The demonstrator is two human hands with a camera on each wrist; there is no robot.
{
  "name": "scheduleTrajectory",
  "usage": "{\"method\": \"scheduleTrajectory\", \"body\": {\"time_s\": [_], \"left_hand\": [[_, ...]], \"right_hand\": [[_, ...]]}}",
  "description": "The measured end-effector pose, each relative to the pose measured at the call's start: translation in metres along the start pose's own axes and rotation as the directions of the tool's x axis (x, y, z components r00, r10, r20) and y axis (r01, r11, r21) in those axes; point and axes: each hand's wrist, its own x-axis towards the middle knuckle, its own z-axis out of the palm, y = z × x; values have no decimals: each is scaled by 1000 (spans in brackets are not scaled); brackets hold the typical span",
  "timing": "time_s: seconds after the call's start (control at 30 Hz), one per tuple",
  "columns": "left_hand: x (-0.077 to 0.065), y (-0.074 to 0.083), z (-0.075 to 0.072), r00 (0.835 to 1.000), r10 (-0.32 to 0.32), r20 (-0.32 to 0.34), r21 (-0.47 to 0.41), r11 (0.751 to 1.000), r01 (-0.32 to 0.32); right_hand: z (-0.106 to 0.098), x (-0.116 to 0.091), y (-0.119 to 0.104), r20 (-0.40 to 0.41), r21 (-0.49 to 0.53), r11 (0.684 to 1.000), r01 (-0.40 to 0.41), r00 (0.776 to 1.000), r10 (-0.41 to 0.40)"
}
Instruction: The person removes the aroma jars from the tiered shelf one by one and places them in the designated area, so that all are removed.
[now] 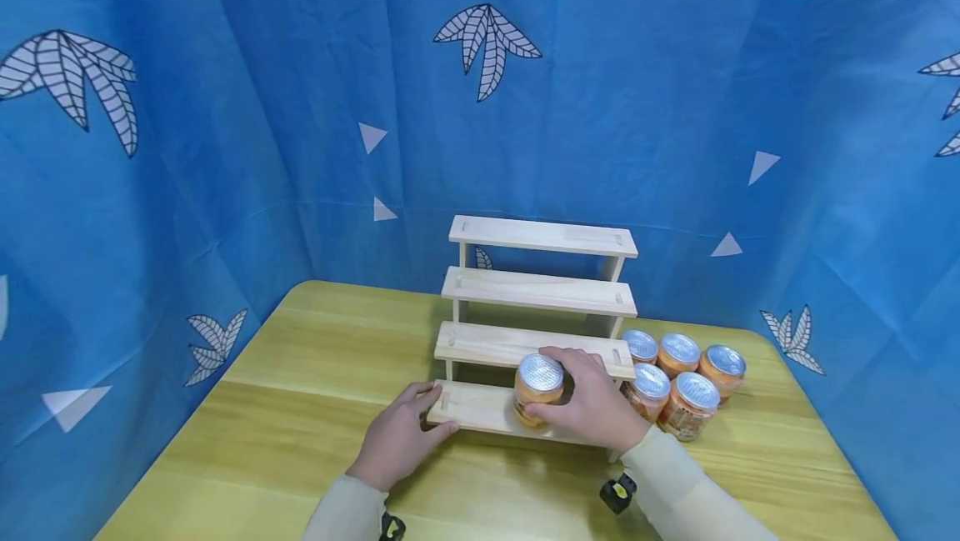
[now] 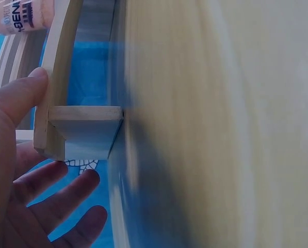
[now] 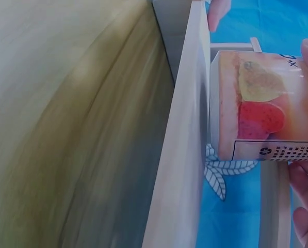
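Note:
A wooden rack [image 1: 536, 345] with stepped shelves stands on the table. Its lowest step [image 1: 472, 405] carries a jar with a silver lid [image 1: 538, 387] and orange contents, a little right of the step's middle. My right hand [image 1: 596, 399] grips this jar, thumb in front and fingers behind. In the right wrist view, the base of the labelled jar [image 3: 262, 106] is right at the board. My left hand [image 1: 401, 437] holds the left end of the lowest step between thumb and index finger; the other fingers [image 2: 74, 194] spread loosely below in the left wrist view.
To the rack's right, several matching jars [image 1: 688, 403] with silver lids cluster on the wooden table [image 1: 300, 383]. The upper steps [image 1: 540, 287] rise behind my hands. A blue patterned cloth [image 1: 600, 107] hangs behind the table and along both sides.

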Motion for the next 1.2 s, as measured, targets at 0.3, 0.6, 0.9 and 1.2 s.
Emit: {"method": "scheduleTrajectory", "body": {"time_s": [0.3, 0.6, 0.9, 1.2], "left_hand": [[1, -1, 1, 1000, -12, 3, 5, 1000, 12], [1, 0, 0, 1000, -12, 3, -2, 1000, 12], [1, 2, 3, 1000, -18, 4, -20, 1000, 18], [1, 2, 3, 1000, -14, -9, -14, 1000, 14]], "right_hand": [[-16, -8, 3, -8, -17, 997, -72, 997, 71], [-30, -19, 13, -44, -56, 996, -74, 996, 71], [-41, -31, 21, -76, -79, 988, -136, 989, 130], [-53, -41, 25, -100, -63, 978, -199, 976, 192]]}}
